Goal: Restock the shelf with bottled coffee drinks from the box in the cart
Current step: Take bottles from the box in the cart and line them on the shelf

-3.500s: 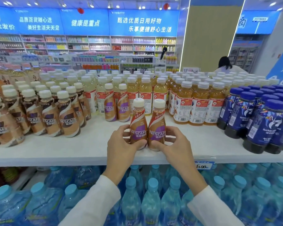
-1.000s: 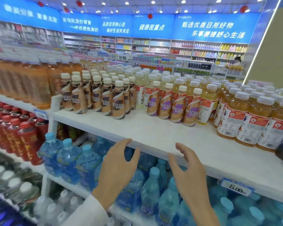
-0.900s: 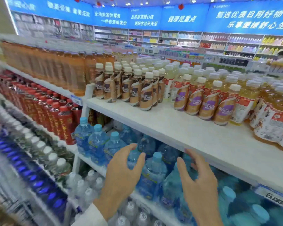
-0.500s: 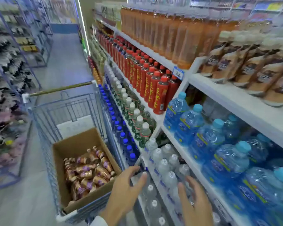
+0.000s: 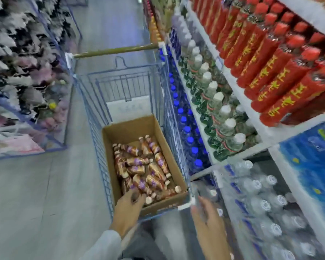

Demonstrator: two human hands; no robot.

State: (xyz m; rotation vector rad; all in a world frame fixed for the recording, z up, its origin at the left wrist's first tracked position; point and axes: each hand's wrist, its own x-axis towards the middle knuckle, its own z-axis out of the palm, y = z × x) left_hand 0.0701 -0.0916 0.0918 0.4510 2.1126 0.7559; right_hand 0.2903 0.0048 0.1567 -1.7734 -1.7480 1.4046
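A brown cardboard box (image 5: 129, 131) sits in the blue wire cart (image 5: 124, 81) in the aisle. Several bottled coffee drinks (image 5: 145, 166), brown and purple with white caps, lie loose in its bottom. My left hand (image 5: 129, 207) reaches over the near wall of the box, and its fingertips touch the nearest bottles; no grip shows. Blurred and with fingers spread, my right hand (image 5: 208, 224) hovers just outside the cart's near right corner and holds nothing. The coffee shelf is out of view.
Shelving runs along the right of the cart: red bottles (image 5: 270, 62) on top, green-labelled white-capped bottles (image 5: 214, 102) below, blue-capped bottles (image 5: 184, 124) lowest, clear water bottles (image 5: 261, 203) nearest me. A wire rack of goods (image 5: 17, 72) stands left across the grey floor (image 5: 36, 194).
My view has swung from the shelf left and down to the cart. Both hands let go of the shelved bottles and dropped; the left one has entered the box.
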